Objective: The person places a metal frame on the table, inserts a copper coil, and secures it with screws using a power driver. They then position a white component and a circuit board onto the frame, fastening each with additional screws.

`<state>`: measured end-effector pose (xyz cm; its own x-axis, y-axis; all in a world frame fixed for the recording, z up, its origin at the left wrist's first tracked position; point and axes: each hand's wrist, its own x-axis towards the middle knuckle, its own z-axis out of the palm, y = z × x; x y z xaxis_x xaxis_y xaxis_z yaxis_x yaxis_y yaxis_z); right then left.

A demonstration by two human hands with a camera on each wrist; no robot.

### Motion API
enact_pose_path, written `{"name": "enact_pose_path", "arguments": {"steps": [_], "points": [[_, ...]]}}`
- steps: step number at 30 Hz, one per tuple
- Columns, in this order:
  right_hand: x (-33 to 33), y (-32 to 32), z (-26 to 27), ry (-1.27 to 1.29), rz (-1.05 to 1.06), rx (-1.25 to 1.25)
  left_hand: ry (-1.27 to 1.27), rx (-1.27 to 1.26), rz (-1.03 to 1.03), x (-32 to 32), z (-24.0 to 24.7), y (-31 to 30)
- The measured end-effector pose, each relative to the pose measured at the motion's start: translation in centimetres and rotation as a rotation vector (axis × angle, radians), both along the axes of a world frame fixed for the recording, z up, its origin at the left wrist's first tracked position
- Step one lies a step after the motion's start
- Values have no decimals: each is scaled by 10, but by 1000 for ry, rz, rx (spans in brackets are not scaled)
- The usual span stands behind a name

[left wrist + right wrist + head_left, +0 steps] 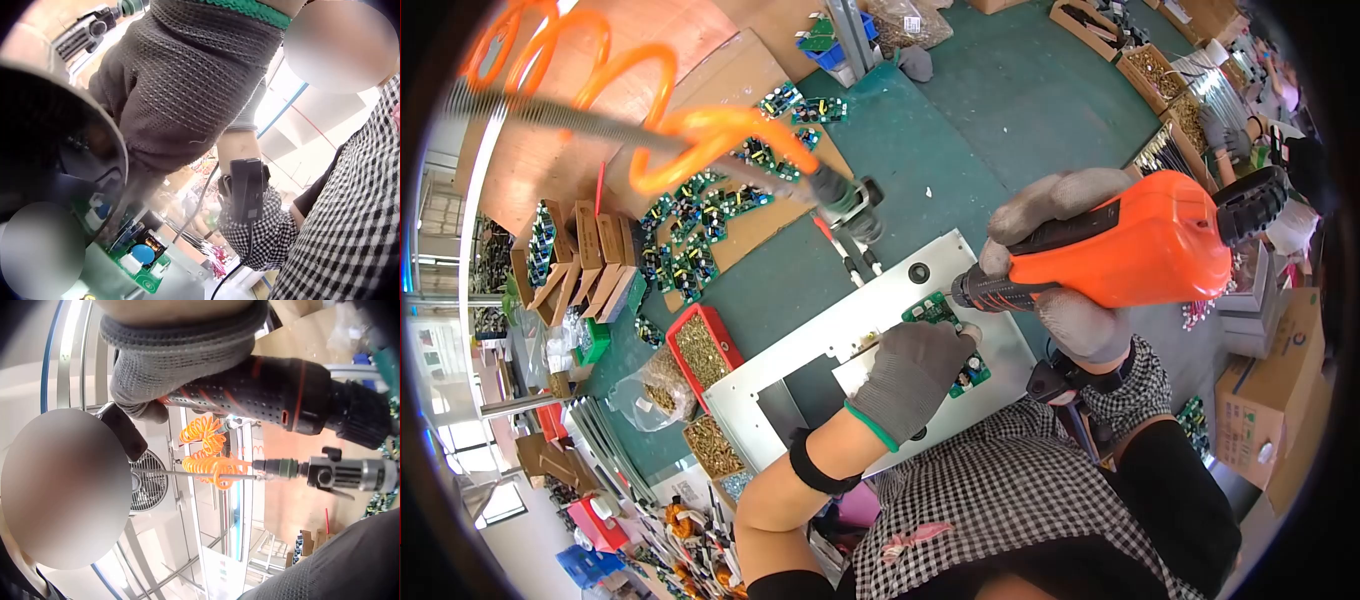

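My right hand (1075,320), in a grey glove, grips an orange and black electric screwdriver (1160,240). In the right wrist view, gloved fingers wrap round its black perforated handle (250,390). The screwdriver's nose points left, close over a green circuit board (972,378). That board lies on a silver metal panel (800,345) with cut-outs. My left hand (915,375), gloved with a green cuff, lies over the board with its fingers bent down, near the screwdriver's nose. Whether those fingers pinch the board I cannot tell. A blue round component (142,254) shows on it.
An orange coiled hose (655,130) with a metal fitting (855,210) hangs above the green table (920,130). Several circuit boards (695,225) lie on cardboard at the left. A red bin of screws (700,345) stands beside the panel. Cardboard boxes (1270,390) are at the right.
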<state>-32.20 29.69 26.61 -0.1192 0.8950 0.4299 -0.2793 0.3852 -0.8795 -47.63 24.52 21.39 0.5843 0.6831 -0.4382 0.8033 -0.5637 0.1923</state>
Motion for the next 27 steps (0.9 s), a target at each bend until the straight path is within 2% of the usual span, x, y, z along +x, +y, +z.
{"name": "enact_pose_path", "arguments": {"steps": [3,6,15,18,19,21,23,24,27], "points": [[-1,-1,2,-35,7,-41,-47,55,-5,-1,-8,-3],[-1,0,-2,8,50,-23,13,-29,-54,0,-12,-2],[-9,-3,-7,18,70,-95,8,-47,-62,-1,-8,-1],[-11,2,-7,-258,70,129,-80,-10,-21,-6,-3,-3],[-15,3,-6,-351,38,210,-177,27,13,-6,-7,-5],[-22,5,-6,-524,-43,379,-371,101,79,-11,-36,-9],[-31,3,-12,-360,33,217,-523,86,191,-16,-81,-18],[-37,1,-15,-232,69,111,-507,104,187,-16,-90,-18],[-43,-4,-19,-152,68,-18,-348,169,108,-13,-99,-16]]}}
